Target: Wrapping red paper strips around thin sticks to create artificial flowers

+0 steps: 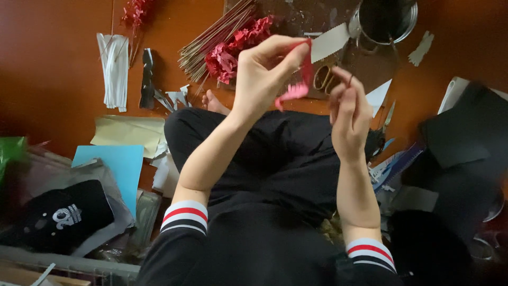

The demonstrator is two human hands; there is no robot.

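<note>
Up close, left hand (264, 74) pinches a crinkled red paper strip (297, 87) (frilly-edged); right hand (346, 114) curls half-closed beside it, grip unclear; metal pot's (386, 21) contents hidden.

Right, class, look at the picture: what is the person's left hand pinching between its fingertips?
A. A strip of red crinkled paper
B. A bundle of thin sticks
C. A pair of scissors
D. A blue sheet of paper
A: the left hand is raised above the lap with a strip of red crinkled paper pinched in its fingertips, while the right hand is close beside it.
</note>
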